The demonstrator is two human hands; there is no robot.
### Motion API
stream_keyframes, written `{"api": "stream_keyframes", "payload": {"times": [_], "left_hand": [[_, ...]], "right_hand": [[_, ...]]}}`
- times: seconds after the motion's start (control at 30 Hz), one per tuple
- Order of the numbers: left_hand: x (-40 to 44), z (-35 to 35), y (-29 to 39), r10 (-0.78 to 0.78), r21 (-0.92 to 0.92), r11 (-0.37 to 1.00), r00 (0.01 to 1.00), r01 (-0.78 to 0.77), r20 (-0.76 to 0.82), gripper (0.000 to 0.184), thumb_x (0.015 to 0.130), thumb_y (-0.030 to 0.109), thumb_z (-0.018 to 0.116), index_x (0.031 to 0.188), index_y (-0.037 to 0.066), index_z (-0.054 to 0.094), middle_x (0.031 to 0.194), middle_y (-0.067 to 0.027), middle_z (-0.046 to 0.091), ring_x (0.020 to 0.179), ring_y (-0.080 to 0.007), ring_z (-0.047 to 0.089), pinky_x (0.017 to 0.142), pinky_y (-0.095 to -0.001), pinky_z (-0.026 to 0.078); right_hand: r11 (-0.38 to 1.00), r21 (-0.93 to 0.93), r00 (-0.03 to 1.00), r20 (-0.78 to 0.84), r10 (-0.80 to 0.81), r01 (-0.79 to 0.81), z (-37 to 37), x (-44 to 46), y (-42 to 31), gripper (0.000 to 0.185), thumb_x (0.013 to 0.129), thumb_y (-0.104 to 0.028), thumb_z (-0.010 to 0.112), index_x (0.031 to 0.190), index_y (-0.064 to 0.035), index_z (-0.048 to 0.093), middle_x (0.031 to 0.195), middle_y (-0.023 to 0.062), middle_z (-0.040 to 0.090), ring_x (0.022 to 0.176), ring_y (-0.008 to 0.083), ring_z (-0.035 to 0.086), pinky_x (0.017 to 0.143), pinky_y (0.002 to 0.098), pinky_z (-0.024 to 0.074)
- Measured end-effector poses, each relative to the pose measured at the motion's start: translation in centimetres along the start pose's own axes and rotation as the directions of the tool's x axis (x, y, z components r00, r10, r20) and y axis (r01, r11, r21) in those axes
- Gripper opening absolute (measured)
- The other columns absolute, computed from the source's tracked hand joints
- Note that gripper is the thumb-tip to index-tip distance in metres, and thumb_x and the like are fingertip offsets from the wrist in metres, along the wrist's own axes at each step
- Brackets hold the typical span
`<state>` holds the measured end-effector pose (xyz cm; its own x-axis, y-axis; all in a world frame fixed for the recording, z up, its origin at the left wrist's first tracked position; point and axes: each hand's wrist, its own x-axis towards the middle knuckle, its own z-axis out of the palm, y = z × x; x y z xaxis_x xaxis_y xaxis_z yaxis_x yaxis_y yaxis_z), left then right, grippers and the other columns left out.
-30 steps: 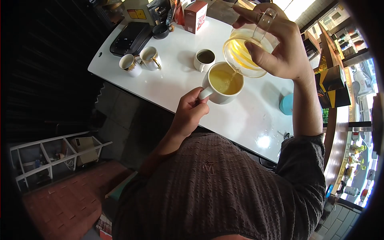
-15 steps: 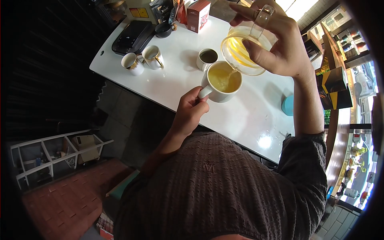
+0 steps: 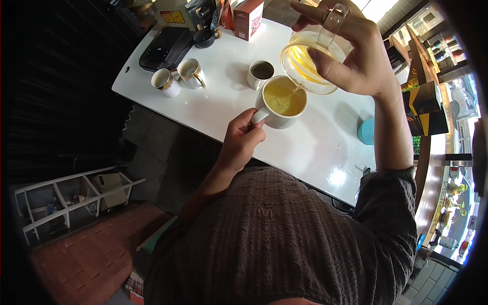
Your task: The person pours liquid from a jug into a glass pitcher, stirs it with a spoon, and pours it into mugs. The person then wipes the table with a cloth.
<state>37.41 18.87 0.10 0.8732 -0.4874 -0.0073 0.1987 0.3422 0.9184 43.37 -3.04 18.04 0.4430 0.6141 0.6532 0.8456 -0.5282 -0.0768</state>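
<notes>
My left hand (image 3: 243,140) is closed around the handle of a large white mug (image 3: 280,121), which holds yellow-green liquid (image 3: 279,97). Above and to the right, my right hand (image 3: 348,58) grips a clear glass teapot (image 3: 305,71) that is tilted over the mug. Yellow liquid shows inside the glass, and a thin stream runs from its lip into the mug. Just behind the mug stands a smaller white cup (image 3: 261,74) with dark contents. Part of the teapot is hidden by my right hand.
On the white table (image 3: 218,109) stand two white mugs with gold trim (image 3: 191,73), a black scale-like device (image 3: 168,48), a small black bowl (image 3: 204,37) and a red box (image 3: 248,20). A turquoise cup (image 3: 366,132) is at the right, near my forearm.
The stream keeps running from the tilted teapot into the mug. Both hands hold nearly the same pose; the view has shifted very slightly.
</notes>
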Motion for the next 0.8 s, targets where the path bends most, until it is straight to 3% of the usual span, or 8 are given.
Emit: {"api": "stream_keyframes", "payload": {"times": [0.13, 0.23, 0.33, 0.53, 0.63, 0.73, 0.8], "left_hand": [[0.1, 0.1, 0.1, -0.011, -0.004, 1.0, 1.0, 0.011, 0.006, 0.014, 0.077, -0.001, 0.05, 0.072, 0.009, 0.042, 0.066, 0.0078, 0.036, 0.06, -0.0004, 0.03, 0.052, -0.0196, 0.024], [0.2, 0.2, 0.0, -0.014, 0.0, 1.0, 1.0, 0.014, 0.004, 0.014, 0.077, -0.001, 0.05, 0.073, 0.009, 0.042, 0.067, 0.008, 0.036, 0.06, -0.0002, 0.03, 0.052, -0.0194, 0.024], [0.4, 0.3, 0.2, -0.006, -0.009, 1.0, 1.0, 0.006, 0.01, 0.014, 0.078, -0.002, 0.05, 0.073, 0.009, 0.042, 0.067, 0.0082, 0.036, 0.06, -0.0002, 0.03, 0.052, -0.0195, 0.025], [0.7, 0.3, 0.0, -0.009, -0.014, 1.0, 1.0, 0.009, 0.017, 0.014, 0.078, -0.002, 0.05, 0.073, 0.009, 0.042, 0.068, 0.0081, 0.036, 0.06, -0.0003, 0.03, 0.053, -0.0195, 0.025], [0.8, 0.4, 0.0, -0.001, -0.013, 1.0, 1.0, 0.001, 0.013, 0.014, 0.077, -0.002, 0.05, 0.073, 0.009, 0.042, 0.068, 0.0081, 0.036, 0.061, -0.0004, 0.03, 0.053, -0.0194, 0.025], [0.9, 0.3, 0.0, -0.016, -0.011, 1.0, 1.0, 0.016, 0.012, 0.014, 0.077, -0.002, 0.05, 0.073, 0.009, 0.042, 0.068, 0.008, 0.036, 0.061, -0.0004, 0.03, 0.054, -0.0193, 0.025], [1.0, 0.3, -0.1, -0.019, -0.013, 1.0, 1.0, 0.019, 0.011, 0.014, 0.077, -0.002, 0.05, 0.073, 0.009, 0.042, 0.068, 0.0079, 0.036, 0.061, -0.0004, 0.03, 0.054, -0.0194, 0.025]], "right_hand": [[1.0, 0.022, 1.0, -0.016, -0.006, 0.007, 0.2, -0.1, -0.1, 0.035, 0.069, -0.034, 0.064, 0.078, -0.0005, 0.069, 0.071, 0.0135, 0.065, 0.062, 0.0234, 0.054, 0.067, 0.0333, 0.0416], [0.995, -0.09, 0.992, -0.124, 0.038, -0.049, 0.5, -0.1, -0.4, 0.035, 0.069, -0.035, 0.064, 0.077, -0.0011, 0.069, 0.069, 0.0124, 0.064, 0.06, 0.0228, 0.053, 0.066, 0.0334, 0.0414], [0.995, -0.094, 0.989, 0.143, 0.033, -0.02, -0.9, -0.3, 0.2, 0.035, 0.071, -0.037, 0.064, 0.076, -0.002, 0.068, 0.067, 0.011, 0.064, 0.058, 0.0217, 0.053, 0.066, 0.0335, 0.0412], [0.997, 0.071, 1.0, -0.011, 0.021, -0.02, 0.5, -0.6, 1.0, 0.035, 0.072, -0.037, 0.064, 0.075, -0.0019, 0.068, 0.064, 0.0101, 0.062, 0.057, 0.0208, 0.054, 0.065, 0.0329, 0.0411], [0.999, 0.037, 0.992, -0.123, -0.012, 0.016, 0.4, -0.2, 0.1, 0.035, 0.072, -0.036, 0.065, 0.076, -0.0007, 0.068, 0.064, 0.0105, 0.063, 0.058, 0.0214, 0.056, 0.065, 0.033, 0.0414], [0.997, -0.037, 0.996, 0.064, 0.069, -0.066, -1.0, 0.2, -0.6, 0.037, 0.071, -0.036, 0.065, 0.077, 0.0006, 0.068, 0.067, 0.0118, 0.064, 0.058, 0.0225, 0.056, 0.066, 0.0334, 0.0424], [0.994, -0.102, 0.992, 0.119, 0.049, -0.037, -1.1, -0.2, -0.1, 0.037, 0.07, -0.035, 0.066, 0.079, 0.0008, 0.069, 0.07, 0.013, 0.065, 0.061, 0.0235, 0.058, 0.067, 0.0337, 0.0431]]}}
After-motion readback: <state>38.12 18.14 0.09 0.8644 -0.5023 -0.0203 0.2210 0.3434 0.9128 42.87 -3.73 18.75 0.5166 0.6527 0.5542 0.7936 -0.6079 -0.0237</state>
